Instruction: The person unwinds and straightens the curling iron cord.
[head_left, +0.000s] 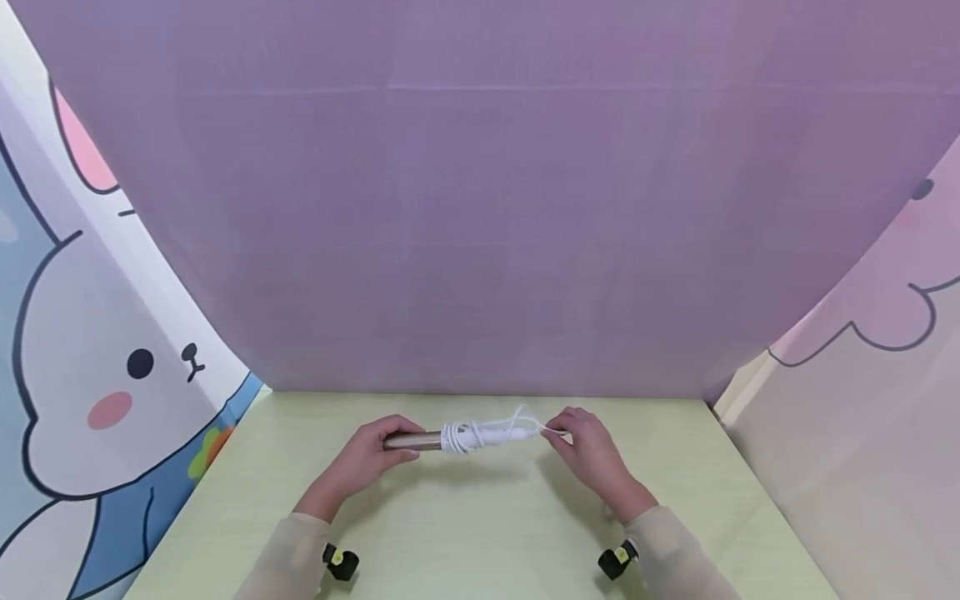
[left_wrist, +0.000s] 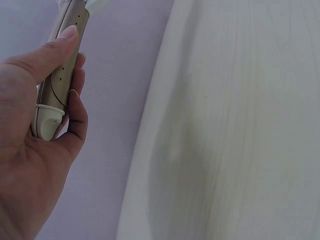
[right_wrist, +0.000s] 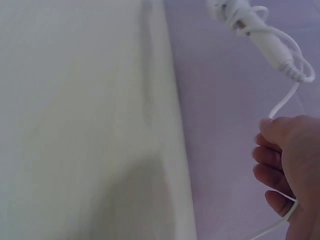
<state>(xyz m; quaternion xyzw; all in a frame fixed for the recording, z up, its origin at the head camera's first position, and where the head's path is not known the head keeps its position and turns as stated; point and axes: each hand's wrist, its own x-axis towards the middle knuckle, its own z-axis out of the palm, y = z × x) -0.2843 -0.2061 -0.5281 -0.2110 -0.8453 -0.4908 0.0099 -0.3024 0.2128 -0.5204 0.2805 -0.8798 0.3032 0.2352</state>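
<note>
A hair straightener (head_left: 422, 442) with a brownish-gold barrel and a white handle is held level above the table. My left hand (head_left: 365, 457) grips its gold end, thumb on one side and fingers curled round the other. Small holes and a white end cap (left_wrist: 49, 122) show in the left wrist view. White cord (head_left: 454, 437) is wound in several turns about the handle. Beyond the handle's tip, my right hand (head_left: 590, 452) pinches the cord between thumb and forefinger. In the right wrist view the cord (right_wrist: 284, 101) runs through that hand and out below it.
The pale wood-grain table (head_left: 465, 533) lies under both hands. A purple cloth backdrop (head_left: 480, 233) rises at its far edge. Cartoon-printed cloths hang at the left (head_left: 97, 350) and right (head_left: 877, 400). Each wrist wears a small black camera (head_left: 342, 563).
</note>
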